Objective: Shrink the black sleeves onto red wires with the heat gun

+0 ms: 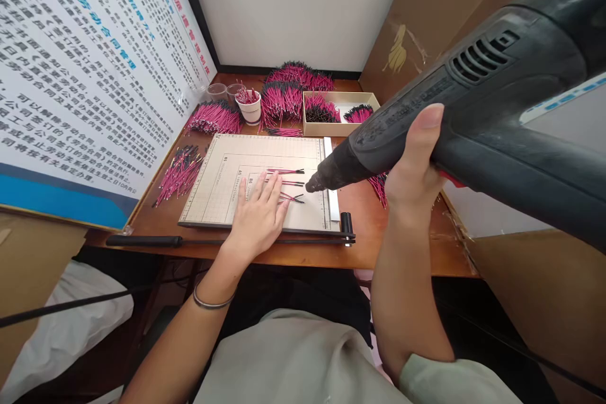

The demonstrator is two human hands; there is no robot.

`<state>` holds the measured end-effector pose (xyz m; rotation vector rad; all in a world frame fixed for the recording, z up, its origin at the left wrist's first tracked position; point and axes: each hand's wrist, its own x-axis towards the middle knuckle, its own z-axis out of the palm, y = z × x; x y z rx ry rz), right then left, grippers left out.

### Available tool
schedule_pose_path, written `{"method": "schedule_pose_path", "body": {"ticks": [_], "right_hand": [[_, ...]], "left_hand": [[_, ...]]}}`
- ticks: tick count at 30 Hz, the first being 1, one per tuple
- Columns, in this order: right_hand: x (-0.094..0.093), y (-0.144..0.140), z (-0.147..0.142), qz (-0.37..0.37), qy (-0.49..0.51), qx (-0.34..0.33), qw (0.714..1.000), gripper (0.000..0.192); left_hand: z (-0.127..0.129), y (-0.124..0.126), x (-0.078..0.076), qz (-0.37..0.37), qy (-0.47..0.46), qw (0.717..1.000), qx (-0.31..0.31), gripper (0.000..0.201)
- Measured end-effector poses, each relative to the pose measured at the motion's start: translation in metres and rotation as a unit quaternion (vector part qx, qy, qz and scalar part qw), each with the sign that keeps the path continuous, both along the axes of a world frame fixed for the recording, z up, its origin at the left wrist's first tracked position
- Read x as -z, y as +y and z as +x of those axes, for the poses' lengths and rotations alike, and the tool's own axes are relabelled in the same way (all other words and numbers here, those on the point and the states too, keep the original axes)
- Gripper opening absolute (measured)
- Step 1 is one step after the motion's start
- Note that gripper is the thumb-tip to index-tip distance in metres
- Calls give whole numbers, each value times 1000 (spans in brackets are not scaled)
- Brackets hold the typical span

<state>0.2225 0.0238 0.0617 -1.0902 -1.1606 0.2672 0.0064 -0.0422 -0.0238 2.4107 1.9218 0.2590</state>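
Pink-and-black wire pieces (pixel 178 172) lie loose at the desk's left edge. My left hand (pixel 258 214) rests flat on the cutting board (pixel 222 183), fingers spread and closed on nothing, pinning three short wires (pixel 286 184). I judge these light, thin and springy, apt to roll; best held down along the pink sleeve, clear of the black tips. My right hand (pixel 416 167) is wrapped tight round the heat gun (pixel 473 101), nozzle just beside those tips. The gun looks bulky and front-heavy, so grip at the barrel
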Motion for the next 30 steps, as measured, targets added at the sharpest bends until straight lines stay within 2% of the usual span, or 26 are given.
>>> {"method": "schedule_pose_path", "body": {"ticks": [6,9,11,13,17,20,24,30], "right_hand": [[3,-3,1,37,-5,-3,999,79],[6,-3,-2,20,6,7,1000,71],[8,-4,-3,15,14,7,1000,66],[9,-5,-4,8,30,7,999,61],[7,-2,-4,18,32,6,999,49],[4,5,-5,45,53,-2,998,48],[1,9,-4,34,82,19,996,45],[0,6,0,33,86,8,996,36]], "left_hand": [[-9,-20,-2,131,-24,991,7,64],[-10,-27,0,199,-56,978,7,53],[-9,-26,3,216,-67,974,10,46],[-9,-23,6,198,-58,978,23,47],[-8,-15,7,105,-41,993,31,56],[-5,-11,4,71,-46,996,13,58],[0,-2,-2,61,-46,997,-27,60],[0,35,-11,-18,-20,997,-74,64]]}}
